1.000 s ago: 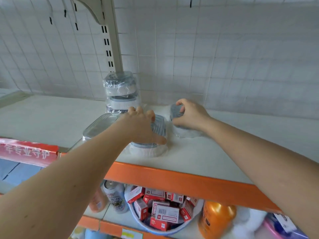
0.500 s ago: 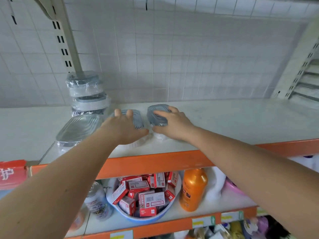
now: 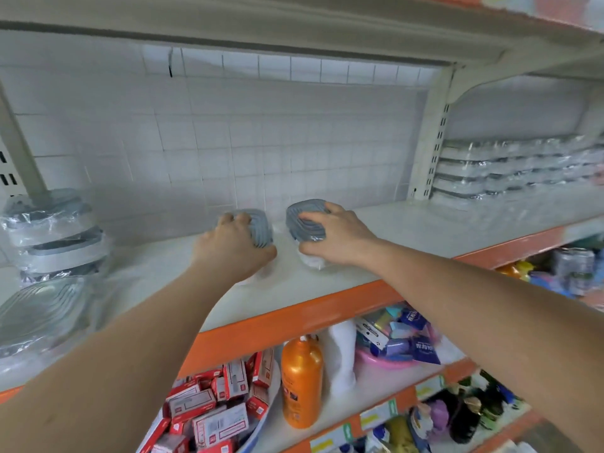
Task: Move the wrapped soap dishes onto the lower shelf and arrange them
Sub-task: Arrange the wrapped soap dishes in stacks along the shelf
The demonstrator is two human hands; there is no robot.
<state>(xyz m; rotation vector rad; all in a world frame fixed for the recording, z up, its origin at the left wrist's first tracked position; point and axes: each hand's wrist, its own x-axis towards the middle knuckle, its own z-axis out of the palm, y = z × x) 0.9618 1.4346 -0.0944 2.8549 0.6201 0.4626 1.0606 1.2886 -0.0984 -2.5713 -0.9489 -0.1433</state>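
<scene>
We are seeing an orange bottle (image 3: 301, 384) standing on the shelf below, beside a basin (image 3: 261, 423) of red-and-white boxes (image 3: 209, 410). We are also looking at a pink basin (image 3: 385, 362) holding blue packets (image 3: 411, 338), and a white tiled wall (image 3: 261, 135) behind.

Shelf top (image 3: 408, 230) is wide open right of the two hands, bare all the way to the upright post (image 3: 428, 152). On the left, a stack of wrapped soap dishes (image 3: 55, 233) and a flat clear lid (image 3: 36, 308) crowd that end. The upper shelf (image 3: 261, 24) caps headroom.
</scene>
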